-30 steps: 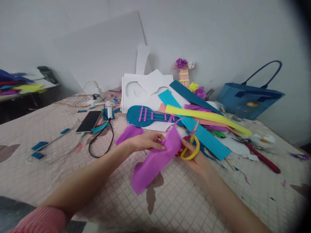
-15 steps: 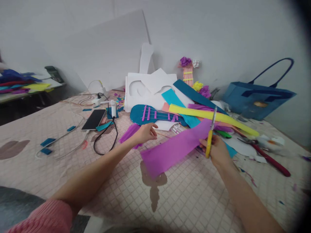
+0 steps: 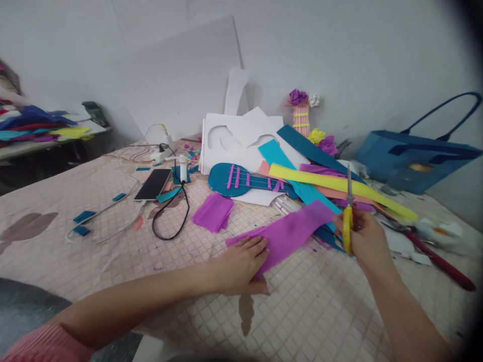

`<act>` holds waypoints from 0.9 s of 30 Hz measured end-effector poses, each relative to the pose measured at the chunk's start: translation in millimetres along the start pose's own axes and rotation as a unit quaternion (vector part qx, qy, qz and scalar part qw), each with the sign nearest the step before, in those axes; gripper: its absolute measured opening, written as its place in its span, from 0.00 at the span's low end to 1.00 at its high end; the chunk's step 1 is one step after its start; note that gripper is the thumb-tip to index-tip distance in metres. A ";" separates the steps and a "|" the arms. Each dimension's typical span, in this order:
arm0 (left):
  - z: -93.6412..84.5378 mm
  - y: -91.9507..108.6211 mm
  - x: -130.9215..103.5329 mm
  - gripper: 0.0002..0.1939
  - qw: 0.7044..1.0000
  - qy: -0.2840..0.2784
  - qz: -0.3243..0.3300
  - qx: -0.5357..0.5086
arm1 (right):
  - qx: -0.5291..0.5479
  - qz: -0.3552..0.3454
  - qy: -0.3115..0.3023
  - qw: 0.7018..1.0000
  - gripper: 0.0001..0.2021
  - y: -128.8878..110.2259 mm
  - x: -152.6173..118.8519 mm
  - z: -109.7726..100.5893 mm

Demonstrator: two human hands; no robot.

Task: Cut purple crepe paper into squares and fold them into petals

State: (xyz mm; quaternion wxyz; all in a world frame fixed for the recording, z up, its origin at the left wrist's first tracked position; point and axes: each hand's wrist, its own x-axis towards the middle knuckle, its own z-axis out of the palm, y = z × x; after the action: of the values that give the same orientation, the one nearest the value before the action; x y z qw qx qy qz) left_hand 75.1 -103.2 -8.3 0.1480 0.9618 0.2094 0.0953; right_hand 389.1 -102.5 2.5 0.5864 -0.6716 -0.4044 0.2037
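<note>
Left hand [image 3: 241, 264] first: its fingers lie close together, flat on the left end of a purple paper strip [image 3: 290, 234], thumb spread off to the side. Right hand [image 3: 364, 235] has its fingers curled around the yellow-and-red scissors [image 3: 347, 229], blades pointing up and away; the strip's other end runs right up to them, but I can't tell if they're pinching it.

The strip lies slantwise across the middle of the surface [image 3: 320, 306]. Best elbow room is along the near edge, between the forearms. Further out it's tighter: purple paper stack [image 3: 214, 212] just beyond the strip's left end, then a blue guitar shape [image 3: 230, 181], with a yellow strip [image 3: 339, 188] topping a pile to its right. Red-handled pliers [image 3: 439, 261] sit towards the right edge, and a blue bag [image 3: 381, 151] hogs the far right corner.
</note>
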 end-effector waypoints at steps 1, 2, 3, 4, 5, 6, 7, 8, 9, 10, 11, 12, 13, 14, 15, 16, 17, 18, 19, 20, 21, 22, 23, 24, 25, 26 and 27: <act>5.4 0.3 -2.2 0.35 1.000 0.002 -0.005 0.030 | 0.001 0.005 -0.003 1.000 0.21 -1.6 -2.2 3.2; 9.0 -0.3 -4.2 0.29 0.998 0.005 -0.005 0.055 | 0.004 0.008 -0.007 1.000 0.21 -3.5 -4.4 6.1; 10.5 -1.2 -6.2 0.24 0.997 0.009 0.001 0.077 | 0.007 0.011 -0.011 1.000 0.21 -5.5 -6.4 8.5; 9.9 -2.1 -8.4 0.19 0.996 0.011 0.011 0.093 | 0.010 0.012 -0.013 1.000 0.21 -7.5 -8.2 10.3; 7.1 -2.8 -11.2 0.16 0.994 0.011 0.025 0.102 | 0.013 0.011 -0.012 1.000 0.21 -9.6 -9.7 11.4; 2.4 -3.3 -14.7 0.15 0.994 0.009 0.043 0.104 | 0.016 0.010 -0.010 1.000 0.22 -11.5 -10.8 11.9; -4.1 -3.9 -18.9 0.14 0.993 0.007 0.059 0.099 | 0.018 0.008 -0.006 1.000 0.23 -13.2 -11.7 11.9; -12.2 -4.9 -23.9 0.13 0.994 0.004 0.073 0.087 | 0.020 0.008 -0.004 1.000 0.23 -14.7 -12.2 11.7; -21.5 -6.8 -29.3 0.12 0.994 -0.001 0.083 0.068 | 0.022 0.008 -0.003 1.000 0.23 -15.9 -12.6 11.2; -31.5 -9.9 -34.8 0.12 0.996 -0.006 0.083 0.040 | 0.023 0.010 -0.004 1.000 0.23 -16.6 -12.9 10.8; -41.7 -14.4 -39.9 0.16 0.997 -0.010 0.070 0.009 | 0.025 0.013 -0.006 1.000 0.23 -17.1 -13.1 10.4; -51.5 -20.4 -44.3 0.18 0.999 -0.010 0.042 -0.023 | 0.027 0.015 -0.007 0.999 0.23 -17.2 -13.3 10.2; -60.2 -27.6 -47.6 0.17 0.999 0.013 -0.015 -0.039 | 0.029 0.017 -0.008 0.999 0.23 -17.1 -13.4 10.3; -67.4 -35.6 -49.5 0.15 0.993 0.058 -0.095 -0.032 | 0.031 0.019 -0.007 0.999 0.23 -16.8 -13.6 10.7; -72.6 -43.9 -50.0 0.12 0.981 0.084 -0.176 -0.012 | 0.032 0.020 -0.007 0.999 0.22 -16.6 -13.8 11.4; -75.5 -51.7 -49.2 0.10 0.972 0.096 -0.216 0.004 | 0.032 0.021 -0.006 0.999 0.22 -16.4 -14.1 12.2; -76.3 -58.5 -47.2 0.09 0.965 0.103 -0.241 0.016 | 0.031 0.023 -0.006 0.999 0.23 -16.4 -14.5 13.2; -75.0 -64.0 -44.4 0.09 0.961 0.102 -0.255 0.025 | 0.030 0.024 -0.007 0.999 0.23 -16.6 -15.0 14.2; -72.2 -67.8 -41.1 0.08 0.960 0.098 -0.260 0.031 | 0.030 0.025 -0.008 0.999 0.23 -17.1 -15.6 15.2; -68.4 -70.2 -37.9 0.08 0.959 0.093 -0.264 0.037 | 0.029 0.025 -0.010 0.999 0.23 -17.7 -16.2 16.2; -64.1 -71.3 -34.9 0.08 0.958 0.088 -0.269 0.043 | 0.028 0.026 -0.012 0.999 0.24 -18.4 -16.8 17.0; -60.1 -71.5 -32.5 0.08 0.957 0.084 -0.273 0.050 | 0.026 0.026 -0.015 0.999 0.24 -19.1 -17.4 17.7; -56.8 -71.2 -30.9 0.06 0.955 0.080 -0.279 0.057 | 0.023 0.027 -0.017 0.999 0.24 -19.7 -17.9 18.3; -54.5 -70.6 -30.0 0.05 0.953 0.078 -0.284 0.064 | 0.020 0.027 -0.018 0.999 0.24 -20.1 -18.2 18.8; -53.6 -70.2 -29.9 0.05 0.952 0.076 -0.290 0.069 | 0.017 0.026 -0.020 0.999 0.24 -20.3 -18.5 19.1; -54.0 -69.9 -30.4 0.06 0.949 0.076 -0.296 0.073 | 0.016 0.026 -0.020 0.999 0.24 -20.3 -18.6 19.3; -55.7 -70.0 -31.4 0.07 0.948 0.077 -0.300 0.077 | 0.016 0.025 -0.020 0.999 0.24 -20.2 -18.7 19.4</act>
State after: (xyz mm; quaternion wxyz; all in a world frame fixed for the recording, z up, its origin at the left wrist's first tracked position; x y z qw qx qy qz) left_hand 7.1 -42.4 17.4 0.0790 0.8527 0.5060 0.1035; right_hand 357.4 -105.3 13.5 0.5840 -0.6678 -0.3954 0.2381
